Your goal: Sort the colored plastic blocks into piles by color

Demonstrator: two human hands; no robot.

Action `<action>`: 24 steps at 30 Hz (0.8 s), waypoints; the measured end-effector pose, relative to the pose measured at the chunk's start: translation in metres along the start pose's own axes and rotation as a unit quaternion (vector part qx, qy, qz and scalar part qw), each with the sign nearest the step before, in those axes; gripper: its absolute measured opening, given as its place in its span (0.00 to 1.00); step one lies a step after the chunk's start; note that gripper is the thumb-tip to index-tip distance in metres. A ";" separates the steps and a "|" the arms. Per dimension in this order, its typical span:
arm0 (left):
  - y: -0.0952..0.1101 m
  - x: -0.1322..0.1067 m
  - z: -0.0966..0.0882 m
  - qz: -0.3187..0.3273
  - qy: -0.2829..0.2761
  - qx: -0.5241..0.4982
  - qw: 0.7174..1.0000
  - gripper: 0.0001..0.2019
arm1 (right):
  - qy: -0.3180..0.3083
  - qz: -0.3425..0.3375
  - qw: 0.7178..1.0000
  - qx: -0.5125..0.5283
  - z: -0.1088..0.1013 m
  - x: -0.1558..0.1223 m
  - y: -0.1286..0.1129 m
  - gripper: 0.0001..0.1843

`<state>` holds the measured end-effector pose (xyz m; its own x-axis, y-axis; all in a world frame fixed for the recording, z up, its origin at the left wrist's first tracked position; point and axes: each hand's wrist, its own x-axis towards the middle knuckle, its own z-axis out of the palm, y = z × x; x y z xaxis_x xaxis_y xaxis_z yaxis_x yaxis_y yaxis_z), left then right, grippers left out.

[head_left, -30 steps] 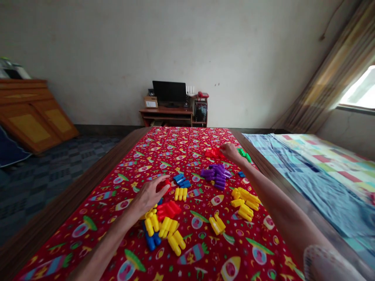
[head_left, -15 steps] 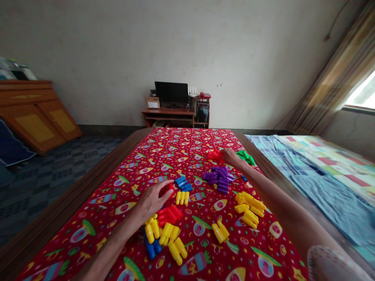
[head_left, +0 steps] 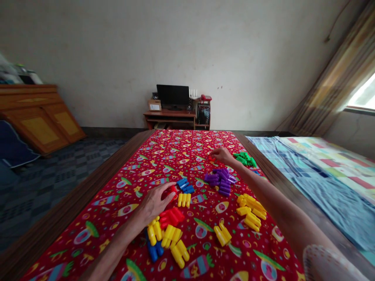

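Note:
My left hand point(head_left: 158, 201) is closed round a red building block point(head_left: 173, 190), with the thumb and fingers curled about its sides. Just beside and below it on the cloth lie more red blocks point(head_left: 172, 216), yellow blocks point(head_left: 171, 235) and a blue block point(head_left: 155, 250). Blue blocks point(head_left: 185, 186) and a yellow block point(head_left: 184, 200) sit right of these fingers. Farther off, my right hand point(head_left: 224, 155) reaches across with its fingers bent down on red blocks point(head_left: 212, 159), mostly hidden beneath them. Purple blocks point(head_left: 221, 180) form a pile nearer me, and green blocks point(head_left: 245, 159) lie to its right.
A red patterned cloth point(head_left: 131, 199) covers the table. Several yellow blocks point(head_left: 252, 210) lie at the right, with another yellow block point(head_left: 222, 234) nearer me. A bed point(head_left: 316, 187) adjoins the right side. Beyond the table stands a desk with a monitor point(head_left: 172, 96).
My right hand has shifted a little left, over the red blocks, and now covers most of them. My left hand stays closed on its red block. The view has tilted slightly.

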<state>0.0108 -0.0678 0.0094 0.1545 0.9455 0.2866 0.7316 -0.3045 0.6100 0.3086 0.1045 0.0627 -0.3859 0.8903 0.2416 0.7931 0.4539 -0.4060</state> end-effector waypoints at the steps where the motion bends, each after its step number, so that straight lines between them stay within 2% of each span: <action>1: 0.000 0.000 0.000 -0.001 0.000 -0.001 1.000 0.23 | 0.023 0.011 1.000 0.009 -0.003 0.000 0.001 0.14; 4: 0.002 0.000 -0.002 0.001 -0.004 -0.007 1.000 0.22 | 0.070 0.050 0.995 -0.043 -0.016 -0.001 0.010 0.17; 9: 0.006 0.000 -0.001 0.009 0.002 -0.013 1.000 0.22 | 0.020 0.114 0.977 -0.177 -0.031 -0.014 0.032 0.18; 14: 0.005 0.000 0.000 0.014 -0.006 -0.005 1.000 0.21 | -0.015 0.084 0.980 -0.181 -0.020 -0.027 0.030 0.16; 19: 0.002 0.000 0.002 0.014 -0.002 0.002 1.000 0.22 | -0.026 0.050 0.981 -0.186 -0.006 -0.024 0.015 0.14; 24: 0.007 -0.001 -0.001 0.012 -0.017 0.007 1.000 0.22 | -0.026 0.054 0.977 -0.203 0.003 -0.019 0.005 0.12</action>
<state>0.0150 -0.0705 0.0138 0.1944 0.9418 0.2744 0.7373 -0.3248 0.5924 0.3190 0.0897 0.0534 -0.3037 0.9379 0.1675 0.9483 0.3145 -0.0421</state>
